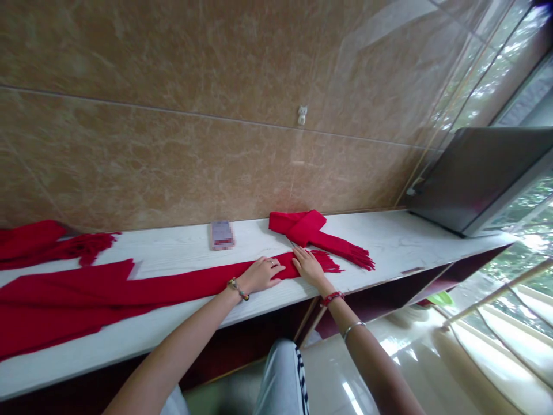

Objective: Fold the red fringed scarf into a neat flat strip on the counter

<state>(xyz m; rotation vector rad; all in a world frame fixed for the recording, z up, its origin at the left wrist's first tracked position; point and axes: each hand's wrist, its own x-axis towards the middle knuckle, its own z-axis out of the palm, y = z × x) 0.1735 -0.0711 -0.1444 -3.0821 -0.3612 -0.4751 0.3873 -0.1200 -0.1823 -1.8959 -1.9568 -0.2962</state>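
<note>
A long red scarf point(181, 284) lies lengthwise along the white countertop, folded into a narrow band toward its fringed right end. My left hand point(260, 274) rests on this band with its fingers spread over the cloth; a ring and a beaded bracelet show on it. Just to the right, my right hand point(309, 266) lies flat on the scarf beside the fringe, fingers stretched out. By its fingertips is a thin dark line that I cannot make out. Behind the hands, a second red scarf point(317, 230) lies crossed over itself, its fringe pointing right.
More red fringed cloth point(38, 245) lies at the far left. A small blurred packet point(223, 235) stands near the tiled wall point(194, 155). At the counter's right end is a dark grey box-shaped appliance point(475, 173). Open shelves point(380, 294) run below the countertop point(389, 233).
</note>
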